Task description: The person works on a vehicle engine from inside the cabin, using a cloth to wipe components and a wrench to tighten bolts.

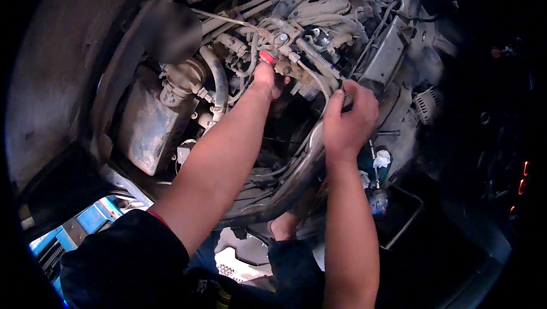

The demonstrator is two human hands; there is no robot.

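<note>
My left hand (pixel 268 80) reaches into a dusty engine bay, closed on a small red object (pixel 267 56) beside a brass-coloured fitting (pixel 289 69). Most of its fingers are hidden behind the hand and parts. To its right, my right hand (pixel 350 115) has thumb and fingers bent together at the lower end of a ribbed hose (pixel 311 52), just beside a pale hose (pixel 315 80). What its fingertips hold is hidden. Above both hands sits a bracket with pipe joints and a bolt (pixel 283 37).
A dusty metal tank (pixel 145 138) and curved hose (pixel 213 75) lie left. Right are a metal housing (pixel 383 58), a socket tool with blue body (pixel 378 198) and white crumpled material (pixel 383 158). Below, bare skin (pixel 284 227) above dark clothing shows; whose, I cannot tell.
</note>
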